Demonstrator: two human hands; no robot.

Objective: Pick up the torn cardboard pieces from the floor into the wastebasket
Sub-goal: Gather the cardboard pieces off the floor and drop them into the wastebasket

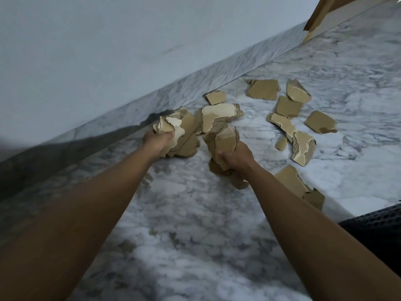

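Observation:
Torn brown cardboard pieces lie scattered on a white marble floor [195, 213] near the wall. My left hand [157, 141] grips a bunch of pieces [184, 131] close to the skirting. My right hand [235, 156] grips another bunch [223, 140], which sticks up above my fist and hangs below it. Several loose pieces [288, 106] lie further right, and a long torn strip [299, 142] is beside them. One piece [290, 181] lies just right of my right forearm. The dark mesh wastebasket [377, 231] shows at the right edge, partly hidden.
A pale wall [108, 51] with a marble skirting [195, 83] runs diagonally behind the pieces. A larger cardboard sheet [329, 9] leans at the top right corner. Bare marble floor stretches between my forearms and toward the camera.

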